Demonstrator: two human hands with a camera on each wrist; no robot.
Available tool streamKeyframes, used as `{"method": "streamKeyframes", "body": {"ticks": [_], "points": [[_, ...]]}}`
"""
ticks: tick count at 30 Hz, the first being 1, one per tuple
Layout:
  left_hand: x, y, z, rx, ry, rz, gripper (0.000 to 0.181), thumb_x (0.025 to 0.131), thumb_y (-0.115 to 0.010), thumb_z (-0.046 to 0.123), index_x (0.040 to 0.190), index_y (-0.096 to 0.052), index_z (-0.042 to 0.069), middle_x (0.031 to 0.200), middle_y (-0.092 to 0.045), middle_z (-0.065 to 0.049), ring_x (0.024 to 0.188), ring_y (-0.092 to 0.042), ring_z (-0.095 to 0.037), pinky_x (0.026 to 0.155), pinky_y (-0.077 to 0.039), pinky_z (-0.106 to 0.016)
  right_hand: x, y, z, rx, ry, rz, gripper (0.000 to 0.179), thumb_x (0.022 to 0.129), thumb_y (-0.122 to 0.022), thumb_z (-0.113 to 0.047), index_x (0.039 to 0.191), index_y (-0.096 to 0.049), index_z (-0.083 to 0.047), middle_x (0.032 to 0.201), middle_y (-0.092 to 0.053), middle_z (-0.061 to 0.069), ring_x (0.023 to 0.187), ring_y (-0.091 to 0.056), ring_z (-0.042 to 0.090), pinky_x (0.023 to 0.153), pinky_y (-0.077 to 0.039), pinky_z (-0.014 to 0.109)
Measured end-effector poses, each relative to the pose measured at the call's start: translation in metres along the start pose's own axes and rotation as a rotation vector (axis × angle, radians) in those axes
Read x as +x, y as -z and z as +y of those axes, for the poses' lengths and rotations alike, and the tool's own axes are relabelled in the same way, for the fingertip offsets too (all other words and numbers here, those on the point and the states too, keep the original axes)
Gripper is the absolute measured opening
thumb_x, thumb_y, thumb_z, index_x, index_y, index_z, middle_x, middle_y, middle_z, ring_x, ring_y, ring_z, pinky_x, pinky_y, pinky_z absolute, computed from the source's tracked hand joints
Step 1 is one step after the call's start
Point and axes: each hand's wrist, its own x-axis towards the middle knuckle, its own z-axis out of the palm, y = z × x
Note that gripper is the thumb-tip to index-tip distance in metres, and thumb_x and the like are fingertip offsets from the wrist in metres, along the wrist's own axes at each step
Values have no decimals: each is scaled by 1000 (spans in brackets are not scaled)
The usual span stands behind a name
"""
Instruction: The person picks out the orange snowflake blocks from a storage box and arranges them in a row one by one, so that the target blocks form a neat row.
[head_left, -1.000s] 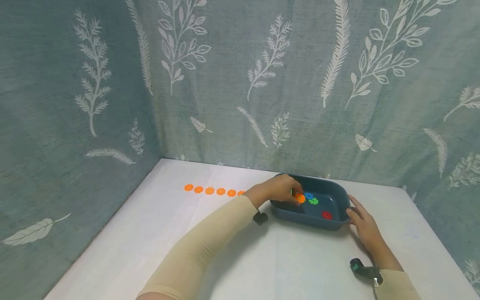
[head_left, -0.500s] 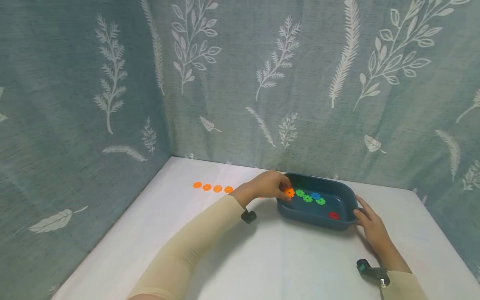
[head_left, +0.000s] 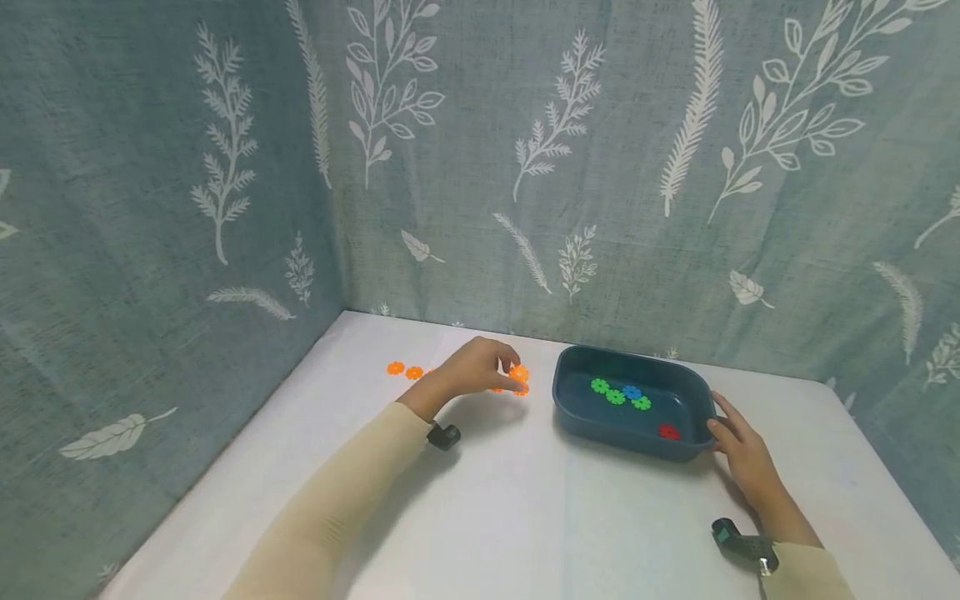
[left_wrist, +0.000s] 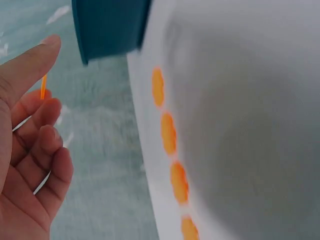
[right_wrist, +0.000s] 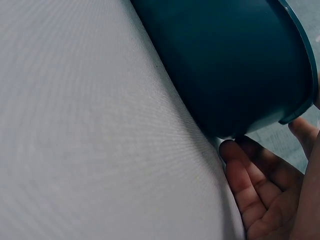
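Between thumb and index finger, my left hand [head_left: 474, 368] pinches an orange flower-shaped disc [head_left: 519, 372], seen edge-on as a thin orange strip [left_wrist: 43, 87] in the left wrist view. The hand hovers over the right end of a row of matching orange discs [head_left: 395, 367], hiding part of the row in the head view. My right hand [head_left: 742, 454] grips the right end of a dark blue plastic tub [head_left: 622, 435], thumb at the rim and fingers low against the outer wall [right_wrist: 225, 75]. Inside lie several green discs [head_left: 600, 386], a blue disc [head_left: 632, 392] and a red disc [head_left: 669, 432].
A white cloth [head_left: 487, 517] covers the table. Leaf-patterned grey-green curtains [head_left: 465, 167] stand along its back and sides, close behind the tub. Each wrist wears a small dark camera [head_left: 444, 437] on a strap.
My left hand has lifted the orange disc out of the tub and carried it left to the row's end. The right hand stays on the tub. The head view has shifted slightly.
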Motion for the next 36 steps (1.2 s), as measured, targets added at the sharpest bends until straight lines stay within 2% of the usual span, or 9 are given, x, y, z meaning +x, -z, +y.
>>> {"method": "streamKeyframes", "body": {"ticks": [5,12,17,22,27,36], "points": [[-15,12,-18,-6,75,24,33,76,-83,38,101,-72,20,86,-62,10,75,-56,-11,66,-47,-29,1,0,1,-1,7,3,66,104,-34,-49,158,-13,-17,144,-35,35,122,-43,51,92,-36,65],[-33,24,-42,0,135,64,32,75,-84,36,99,-73,18,84,-62,8,74,-55,-13,65,-46,-31,2,0,0,-3,2,-6,66,104,-34,-49,158,-13,-17,144,-35,35,121,-45,51,93,-36,66],[-41,29,-58,49,155,72,32,75,-84,36,99,-73,17,85,-63,7,74,-56,-13,67,-46,-31,-2,2,-2,-8,-20,-5,67,103,-33,-51,158,-12,-17,147,-30,35,122,-42,53,94,-32,69],[-56,36,-75,71,186,76,34,75,-85,34,100,-73,14,86,-64,4,75,-55,-14,70,-46,-33,-2,-1,-6,-4,-35,-12,68,103,-34,-51,157,-12,-16,148,-27,35,124,-40,54,95,-30,70],[-72,45,-92,117,234,67,33,76,-84,33,101,-73,15,85,-63,4,76,-55,-15,71,-46,-33,0,-2,-3,-8,6,-8,65,104,-34,-46,157,-14,-14,146,-31,36,121,-44,53,92,-35,68],[-89,60,-116,97,325,80,37,78,-83,29,111,-72,14,88,-62,0,75,-54,-19,70,-45,-35,0,0,-2,0,12,1,65,104,-34,-46,157,-13,-13,144,-31,38,120,-43,54,92,-34,69]]}}
